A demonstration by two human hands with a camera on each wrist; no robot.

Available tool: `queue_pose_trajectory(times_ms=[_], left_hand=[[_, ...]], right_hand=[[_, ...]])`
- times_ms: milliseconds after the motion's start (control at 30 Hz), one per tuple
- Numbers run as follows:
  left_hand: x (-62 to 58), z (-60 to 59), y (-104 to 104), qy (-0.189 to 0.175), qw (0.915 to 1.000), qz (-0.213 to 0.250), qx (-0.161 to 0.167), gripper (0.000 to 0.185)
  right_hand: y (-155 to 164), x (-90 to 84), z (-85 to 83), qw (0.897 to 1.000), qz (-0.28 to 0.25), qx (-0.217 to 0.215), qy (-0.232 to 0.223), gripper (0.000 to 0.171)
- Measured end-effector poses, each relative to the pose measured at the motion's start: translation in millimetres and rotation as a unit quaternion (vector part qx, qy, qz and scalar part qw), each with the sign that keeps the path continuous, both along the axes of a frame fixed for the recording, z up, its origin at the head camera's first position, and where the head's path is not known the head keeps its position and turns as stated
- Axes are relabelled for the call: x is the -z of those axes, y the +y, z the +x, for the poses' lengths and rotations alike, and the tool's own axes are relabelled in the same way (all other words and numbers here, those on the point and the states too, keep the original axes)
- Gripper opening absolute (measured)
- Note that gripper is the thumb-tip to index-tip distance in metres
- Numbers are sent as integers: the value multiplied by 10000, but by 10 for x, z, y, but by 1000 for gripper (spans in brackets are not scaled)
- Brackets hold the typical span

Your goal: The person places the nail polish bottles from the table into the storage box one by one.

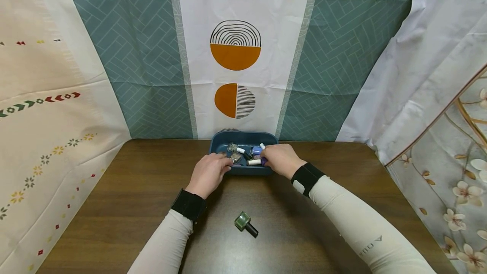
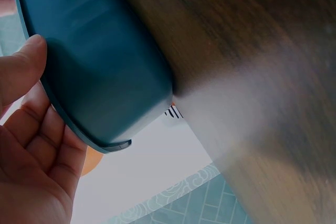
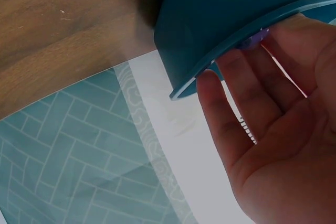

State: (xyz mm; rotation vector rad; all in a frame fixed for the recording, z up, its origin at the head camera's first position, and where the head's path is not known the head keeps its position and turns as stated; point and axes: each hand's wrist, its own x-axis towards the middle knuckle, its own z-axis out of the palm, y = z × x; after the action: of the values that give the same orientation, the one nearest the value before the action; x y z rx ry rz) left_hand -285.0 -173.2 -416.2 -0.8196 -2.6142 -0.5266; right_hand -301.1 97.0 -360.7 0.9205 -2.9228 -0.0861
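A dark blue tray (image 1: 243, 135) stands at the far middle of the wooden table and holds several small nail polish bottles. My left hand (image 1: 223, 163) lies at the tray's front left rim with its fingers relaxed and holds nothing; in the left wrist view its thumb (image 2: 26, 61) sits beside the tray's outer wall (image 2: 105, 66). My right hand (image 1: 271, 158) reaches over the front right rim (image 3: 236, 3) and pinches a purple bottle (image 3: 257, 38) just inside it. A green bottle (image 1: 245, 222) with a black cap lies on its side on the table, closer to me.
Patterned curtains hang close behind the table (image 1: 342, 189) and along both its sides. The tray stands against the back curtain. Bare wood stretches left and right of the tray and around the green bottle.
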Motion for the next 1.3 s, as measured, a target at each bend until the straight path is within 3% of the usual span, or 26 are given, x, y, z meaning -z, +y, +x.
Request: queue_pose_trajectory(times_ms=[867,1300], left_hand=[[5,-21,0,66,10000,-10,43,8],[5,-10,-14,-19,10000,31,59,9]], right_hand=[[-47,-41,-79,9989,15,180,-435,12],[-20,51,2,9995,-303,21,110,16]])
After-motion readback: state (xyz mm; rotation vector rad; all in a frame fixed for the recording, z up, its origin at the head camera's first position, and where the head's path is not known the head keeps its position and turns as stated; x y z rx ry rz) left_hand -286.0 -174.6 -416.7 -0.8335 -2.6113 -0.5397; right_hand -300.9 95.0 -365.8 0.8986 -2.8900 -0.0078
